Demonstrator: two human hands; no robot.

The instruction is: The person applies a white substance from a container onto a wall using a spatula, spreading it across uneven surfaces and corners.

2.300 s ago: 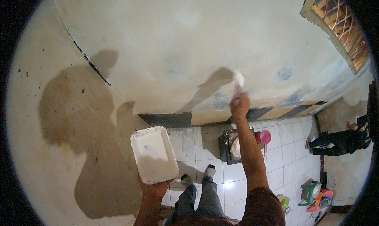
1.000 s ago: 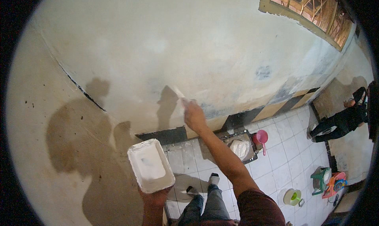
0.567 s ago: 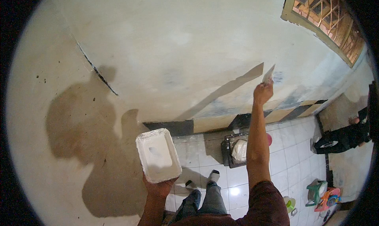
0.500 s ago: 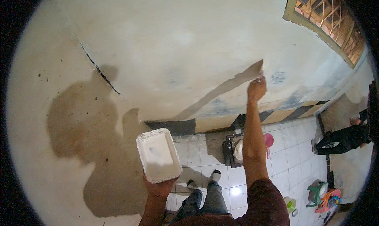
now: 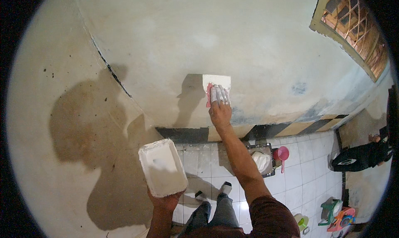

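My right hand (image 5: pixel 219 107) is stretched out to the pale plastered wall (image 5: pixel 257 51) and presses a wide putty knife (image 5: pixel 216 83) flat against it; the blade is coated white and a red handle shows under my putty-smeared fingers. My left hand (image 5: pixel 166 199) grips the near end of a white rectangular tray (image 5: pixel 162 167) smeared with white putty, held low and level to the left of my right arm. Below, my legs and shoes stand on white floor tiles.
A dark crack (image 5: pixel 110 67) runs down the wall at the left. A metal tub of white putty (image 5: pixel 262 160) and a pink scoop (image 5: pixel 282 154) sit on the tiled floor (image 5: pixel 305 171). Another person (image 5: pixel 361 155) crouches at right. A barred window (image 5: pixel 353 26) is at upper right.
My right hand has swung from the far right of the wall back toward the middle and lower, the putty knife now pressed flat on the wall. The tray stays in my left hand.
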